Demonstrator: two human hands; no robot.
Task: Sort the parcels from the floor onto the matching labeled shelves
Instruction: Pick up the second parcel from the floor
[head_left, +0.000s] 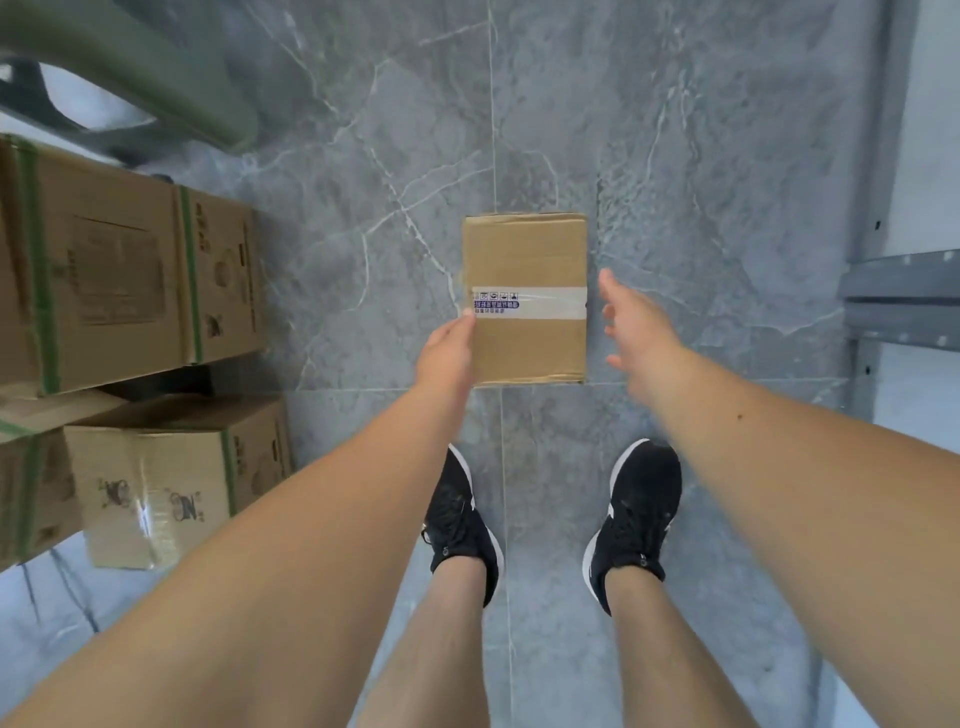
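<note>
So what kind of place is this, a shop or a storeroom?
Probably a storeroom or parcel sorting room. Printed cartons are stacked at the left, grey metal shelving stands at the right, and one taped parcel lies on the grey marble-look tile floor.

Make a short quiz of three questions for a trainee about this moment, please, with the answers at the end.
1. True or false: the right hand already touches the small parcel.
2. Which hand is at the parcel's edge? A) left B) right C) neither
3. Fill in: the white tape band runs across the parcel's ____ face.

Key
1. False; it is open, with a gap to the parcel.
2. A; the left hand has its thumb at the left edge.
3. Top.
</note>
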